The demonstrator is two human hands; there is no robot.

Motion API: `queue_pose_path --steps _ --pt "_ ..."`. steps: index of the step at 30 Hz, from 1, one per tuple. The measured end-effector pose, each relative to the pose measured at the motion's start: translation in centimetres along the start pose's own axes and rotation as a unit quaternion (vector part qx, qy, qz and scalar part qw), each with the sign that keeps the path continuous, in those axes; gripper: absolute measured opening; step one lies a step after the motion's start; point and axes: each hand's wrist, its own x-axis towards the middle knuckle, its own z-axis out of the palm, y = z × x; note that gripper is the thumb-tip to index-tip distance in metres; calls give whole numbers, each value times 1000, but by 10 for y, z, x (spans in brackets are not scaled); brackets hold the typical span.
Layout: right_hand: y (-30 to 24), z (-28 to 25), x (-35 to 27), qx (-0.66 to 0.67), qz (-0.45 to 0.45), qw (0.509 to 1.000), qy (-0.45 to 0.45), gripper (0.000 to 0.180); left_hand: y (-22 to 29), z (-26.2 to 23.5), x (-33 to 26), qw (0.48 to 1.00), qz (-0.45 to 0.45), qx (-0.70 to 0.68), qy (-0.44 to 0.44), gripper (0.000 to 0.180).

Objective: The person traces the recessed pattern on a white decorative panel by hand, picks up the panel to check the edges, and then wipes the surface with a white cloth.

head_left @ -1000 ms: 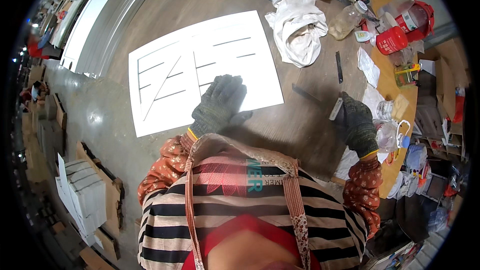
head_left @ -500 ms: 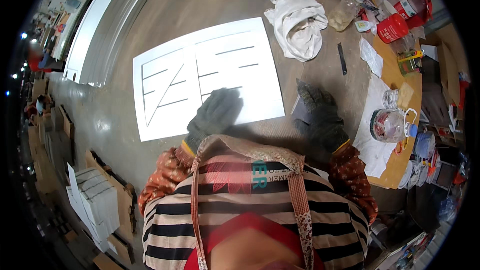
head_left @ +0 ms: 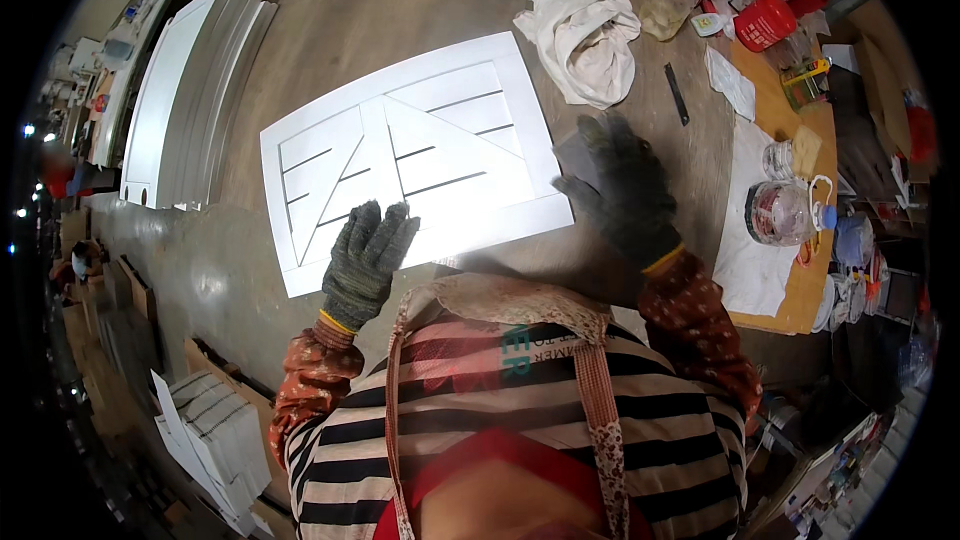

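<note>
A white rectangular panel [head_left: 455, 210] with thin dark grooves in straight and slanting lines lies flat on the table, a little tilted in view. My left hand [head_left: 365, 262], in a dark grey knit glove, rests at its near edge, fingers stretched over the surface and slightly apart. Just off the panel's right edge is my gloved right hand [head_left: 628, 190], fingers extended and the thumb out toward the panel. A flat greyish patch [head_left: 574, 154] shows between that thumb and the fingers; whether the hand touches it I cannot tell.
Behind the right hand lie a crumpled white cloth [head_left: 585, 35] and a dark narrow strip [head_left: 677, 95]. Bottles, a red jar [head_left: 765, 22] and a large clear jug [head_left: 780, 213] crowd the right side. Stacked white panels [head_left: 190, 100] stand at the left.
My left hand has drawn back left toward the panel's near edge. The right hand has moved up and left, its thumb now spread, close to the panel's right edge.
</note>
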Motion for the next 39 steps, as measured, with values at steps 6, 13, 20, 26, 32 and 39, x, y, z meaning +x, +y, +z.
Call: queue_pose_path --steps 6,13,20,26,32,39 --pt "-42 36 29 -44 80 992 -92 61 -45 -15 21 985 107 -130 -25 47" --pt "-39 63 8 -73 43 996 -11 60 -107 -1 145 978 -28 -188 83 47" --pt "-74 51 29 -123 215 953 -173 57 -100 67 206 983 -86 -160 39 48" --pt "-71 79 94 -233 185 954 -44 36 -101 73 208 980 -72 -182 37 44" --pt "-80 92 111 -309 202 928 -57 47 -106 68 207 965 -85 -248 27 38" --pt "-88 88 87 -352 218 907 -78 46 -109 63 209 966 -97 -239 -2 38"
